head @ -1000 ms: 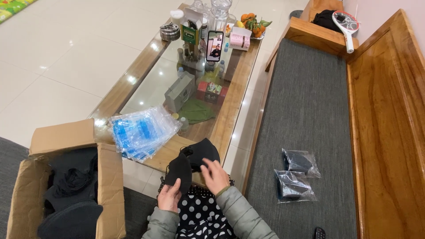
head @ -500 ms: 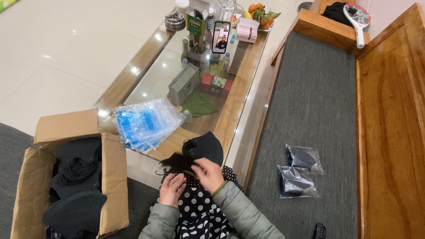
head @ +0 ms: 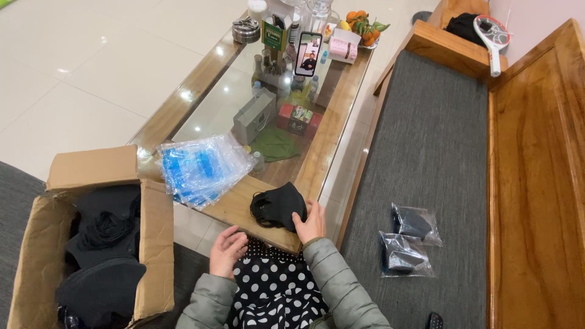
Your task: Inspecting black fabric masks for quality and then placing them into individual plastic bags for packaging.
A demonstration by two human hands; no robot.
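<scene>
Two sealed clear bags (head: 407,239), each with a dark mask inside, lie on the grey bench cushion (head: 439,152) at lower right of the frame, so some of the bagging looks done. One small stack of black face masks (head: 277,206) sits on the near wooden edge of the glass worktop (head: 228,210), just below centre; the right hand (head: 309,222) rests on its right side, fingers curled round the edge of the stack and gripping it. The left hand (head: 226,250) hangs lower, apart from the masks, fingers loosely bent and holding nothing. Just left of the masks lies a pile of empty blue-printed plastic bags (head: 201,167), and at lower left an open cardboard box (head: 91,244) holds plenty more black masks, so most of the work appears to remain.
</scene>
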